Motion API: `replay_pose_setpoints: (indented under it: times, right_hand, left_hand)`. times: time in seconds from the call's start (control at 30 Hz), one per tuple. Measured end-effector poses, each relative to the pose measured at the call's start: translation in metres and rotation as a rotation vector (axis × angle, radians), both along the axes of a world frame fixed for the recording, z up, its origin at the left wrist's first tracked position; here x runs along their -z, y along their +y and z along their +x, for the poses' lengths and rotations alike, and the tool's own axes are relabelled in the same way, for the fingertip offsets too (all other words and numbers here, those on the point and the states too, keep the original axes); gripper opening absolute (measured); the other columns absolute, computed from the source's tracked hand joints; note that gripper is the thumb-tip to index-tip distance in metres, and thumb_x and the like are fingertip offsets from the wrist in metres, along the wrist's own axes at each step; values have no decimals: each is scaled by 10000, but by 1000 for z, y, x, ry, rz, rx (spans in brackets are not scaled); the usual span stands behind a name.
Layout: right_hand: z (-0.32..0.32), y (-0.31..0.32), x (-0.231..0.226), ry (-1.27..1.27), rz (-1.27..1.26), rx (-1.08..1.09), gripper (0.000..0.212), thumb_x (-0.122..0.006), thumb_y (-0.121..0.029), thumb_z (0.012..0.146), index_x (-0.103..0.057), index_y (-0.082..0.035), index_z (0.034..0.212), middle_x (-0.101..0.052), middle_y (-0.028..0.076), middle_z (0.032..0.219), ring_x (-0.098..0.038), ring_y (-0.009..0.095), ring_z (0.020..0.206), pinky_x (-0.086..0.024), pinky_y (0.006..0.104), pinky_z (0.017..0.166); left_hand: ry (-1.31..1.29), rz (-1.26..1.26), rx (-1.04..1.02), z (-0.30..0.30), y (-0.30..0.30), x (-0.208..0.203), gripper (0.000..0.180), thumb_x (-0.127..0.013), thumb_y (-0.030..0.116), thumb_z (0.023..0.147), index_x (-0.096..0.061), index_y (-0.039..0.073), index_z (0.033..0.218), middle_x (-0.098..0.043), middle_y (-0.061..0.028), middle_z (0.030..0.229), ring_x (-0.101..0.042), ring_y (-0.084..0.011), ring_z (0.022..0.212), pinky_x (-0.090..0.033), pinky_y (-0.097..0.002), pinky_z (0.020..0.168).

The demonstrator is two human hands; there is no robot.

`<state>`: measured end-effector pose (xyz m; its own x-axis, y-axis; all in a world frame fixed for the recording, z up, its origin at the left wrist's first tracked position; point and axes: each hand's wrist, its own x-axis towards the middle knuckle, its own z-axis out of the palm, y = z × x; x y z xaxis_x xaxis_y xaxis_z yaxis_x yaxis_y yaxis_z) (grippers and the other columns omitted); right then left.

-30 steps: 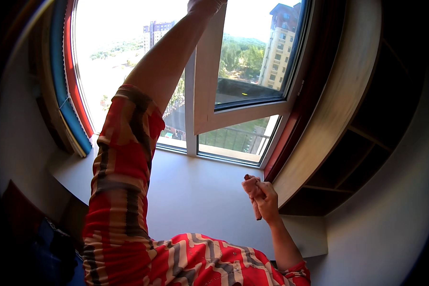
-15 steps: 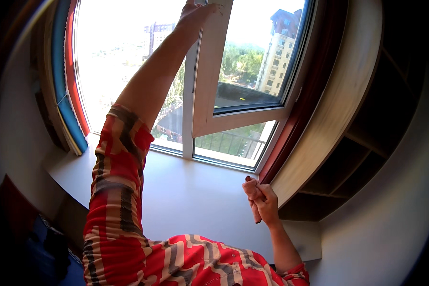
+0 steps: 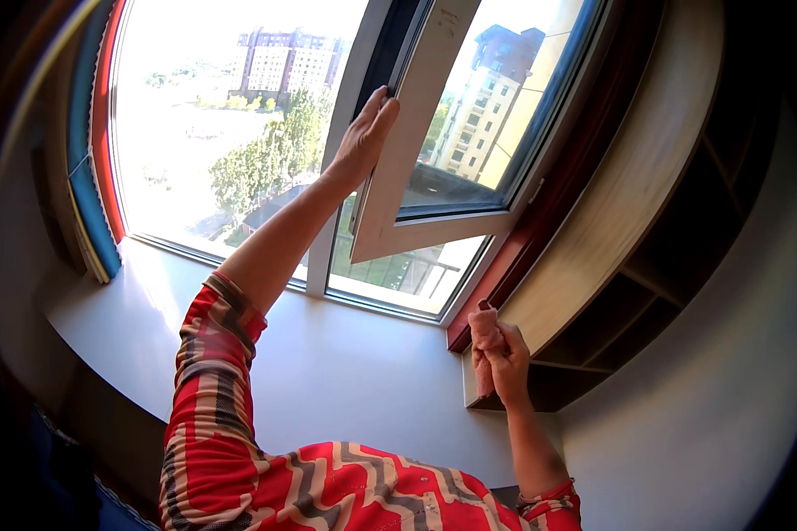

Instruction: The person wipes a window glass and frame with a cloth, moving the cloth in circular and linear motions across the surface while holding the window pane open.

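Note:
My left hand (image 3: 365, 142) is raised, its fingers at the free edge of a white-framed window sash (image 3: 416, 106), which stands swung inward from its frame. Those fingers look hooked at the edge, though their tips are partly hidden. Lower on the right, my right hand (image 3: 510, 361) is closed round a bunched pink cloth (image 3: 484, 341). The cloth sticks out above and below the fist, in front of the end of the wooden shelf unit.
A white sill (image 3: 328, 354) runs below the window. The curved wooden shelf unit (image 3: 593, 239) with dark compartments rises on the right. At the left hangs a blue curtain (image 3: 81, 168) beside red trim. Buildings (image 3: 285, 66) and trees show outside.
The sash has swung further inward, widening the gap beside the frame. My left hand has come down along its edge. My right hand still holds the cloth, and the view has shifted.

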<state>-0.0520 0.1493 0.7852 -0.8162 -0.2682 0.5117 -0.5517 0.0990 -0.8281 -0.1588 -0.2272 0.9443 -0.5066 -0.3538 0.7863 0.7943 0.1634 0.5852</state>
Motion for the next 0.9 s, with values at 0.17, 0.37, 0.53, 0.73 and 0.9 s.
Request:
replay_pose_setpoints:
  times: [0.17, 0.37, 0.53, 0.73, 0.9]
  right_hand:
    - [-18, -51, -63, 317, 32, 14, 305, -597, 55, 943, -571, 5, 1242, -576, 109, 1136, -623, 195, 922, -538, 322, 778]
    - [-39, -140, -151, 1028, 176, 152, 378, -637, -4, 933, -574, 11, 1305, -558, 163, 1237, -590, 319, 1109, -490, 368, 956]
    - [-64, -222, -179, 1405, 233, 130, 401, -697, -28, 884, -608, -25, 1275, -574, 164, 1183, -586, 344, 1020, -493, 397, 886]
    - [-95, -245, -189, 1505, 360, 132, 377, -730, -14, 828, -653, -43, 1196, -582, 153, 1125, -573, 336, 940, -474, 413, 813]
    - [-112, -247, -200, 1499, 193, 219, 412, -771, -22, 823, -631, -35, 1210, -579, 148, 1140, -571, 326, 1020, -481, 401, 841]
  left_hand:
    - [-187, -101, 4, 0, 11, 55, 1107, -705, 579, 802, -159, 60, 1613, -502, -252, 1452, -537, -345, 1315, -410, -384, 1113]
    - [-212, -41, -173, -4, 22, 103, 1010, -783, 365, 772, -270, 54, 1584, -513, -243, 1428, -558, -351, 1279, -449, -399, 1071]
    - [-183, 13, -128, -5, 25, 112, 947, -801, 268, 780, -310, 12, 1548, -549, -216, 1331, -585, -362, 1191, -489, -423, 995]
    - [-176, 31, -102, 13, 34, 117, 897, -782, 249, 823, -310, -16, 1538, -526, -250, 1364, -575, -388, 1218, -478, -429, 1021]
    - [-179, 29, -151, 28, 42, 112, 883, -773, 227, 828, -307, -9, 1541, -505, -266, 1391, -548, -410, 1248, -458, -440, 1055]
